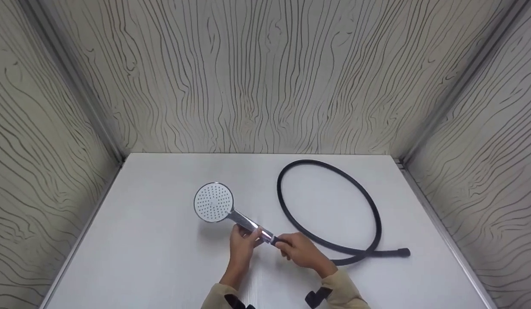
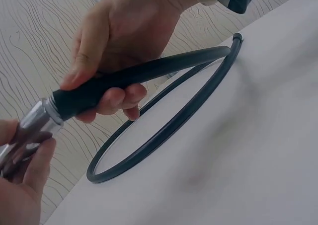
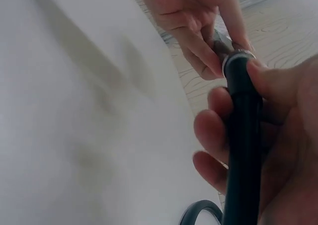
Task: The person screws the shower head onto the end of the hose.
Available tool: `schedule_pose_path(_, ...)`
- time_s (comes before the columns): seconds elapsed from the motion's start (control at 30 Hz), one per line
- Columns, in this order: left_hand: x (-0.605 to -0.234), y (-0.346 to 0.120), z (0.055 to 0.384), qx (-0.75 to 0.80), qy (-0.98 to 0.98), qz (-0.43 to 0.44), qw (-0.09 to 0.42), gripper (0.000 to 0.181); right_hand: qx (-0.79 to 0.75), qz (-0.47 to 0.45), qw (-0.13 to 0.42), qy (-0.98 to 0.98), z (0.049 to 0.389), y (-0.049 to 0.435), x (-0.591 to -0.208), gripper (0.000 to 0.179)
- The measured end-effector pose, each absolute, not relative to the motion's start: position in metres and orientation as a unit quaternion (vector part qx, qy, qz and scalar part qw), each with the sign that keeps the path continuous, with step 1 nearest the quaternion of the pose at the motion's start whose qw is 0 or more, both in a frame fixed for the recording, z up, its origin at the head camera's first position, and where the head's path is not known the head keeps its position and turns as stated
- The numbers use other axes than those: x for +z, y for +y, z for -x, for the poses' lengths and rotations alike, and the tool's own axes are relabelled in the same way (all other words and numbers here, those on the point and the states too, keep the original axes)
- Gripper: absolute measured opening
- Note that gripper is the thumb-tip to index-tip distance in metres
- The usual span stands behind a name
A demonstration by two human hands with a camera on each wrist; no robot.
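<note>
A chrome shower head (image 1: pixel 213 202) with a round white nozzle face is held above the table, its handle slanting down to the right. My left hand (image 1: pixel 242 249) grips the lower part of that handle. Around the black end fitting of a shower hose (image 1: pixel 330 245) curl the fingers of my right hand (image 1: pixel 303 250). In the left wrist view the fitting meets the chrome handle end (image 2: pixel 37 118), where a narrow ring of thread shows between them. How far the two are joined I cannot tell.
The hose lies in a large loop on the white table (image 1: pixel 141 240), its free end (image 1: pixel 403 252) pointing right. Wood-patterned panels (image 1: pixel 248 77) stand at the back and both sides. Dark straps with small devices (image 1: pixel 317 297) sit on both sleeves.
</note>
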State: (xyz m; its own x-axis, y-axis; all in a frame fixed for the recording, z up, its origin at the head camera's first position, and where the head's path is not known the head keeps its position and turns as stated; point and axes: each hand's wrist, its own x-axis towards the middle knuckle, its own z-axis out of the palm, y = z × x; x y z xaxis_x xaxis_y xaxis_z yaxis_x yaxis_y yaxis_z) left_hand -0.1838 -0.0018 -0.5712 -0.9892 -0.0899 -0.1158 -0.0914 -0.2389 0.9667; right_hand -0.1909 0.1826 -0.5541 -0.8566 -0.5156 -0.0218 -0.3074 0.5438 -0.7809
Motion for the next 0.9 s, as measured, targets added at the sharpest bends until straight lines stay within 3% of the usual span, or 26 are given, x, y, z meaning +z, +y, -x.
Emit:
schedule_pose_path(0.23,-0.565,0.002,0.183,0.758,0.638,0.129,-0.039,0.055,-0.293,0.231,-0.087,0.924,0.18,0.163,-0.568,0.015)
schedule_pose_path(0.33,-0.565,-0.001,0.185,0.761,0.635,0.13,-0.033,0.054,-0.251,0.251,-0.136,0.925,0.178,0.16,-0.568,0.012)
schedule_pose_path(0.43,-0.567,-0.006,0.186,0.768,0.631,0.112,-0.018,0.052,-0.272,0.262,-0.081,0.922,0.181,0.162,-0.565,0.019)
schedule_pose_path(0.57,-0.572,-0.011,0.185,0.775,0.629,0.06,0.011,0.057,-0.38,0.238,0.079,0.89,0.187,0.173,-0.559,0.03)
schedule_pose_path(0.63,-0.573,-0.012,0.185,0.776,0.629,0.041,0.02,0.059,-0.425,0.223,0.133,0.867,0.189,0.178,-0.556,0.034)
schedule_pose_path(0.73,-0.574,-0.012,0.185,0.78,0.624,0.042,0.018,0.057,-0.452,0.21,0.148,0.854,0.192,0.182,-0.554,0.035)
schedule_pose_path(0.9,-0.575,-0.006,0.182,0.775,0.624,0.099,-0.013,0.057,-0.424,0.173,0.115,0.881,0.191,0.179,-0.559,0.034)
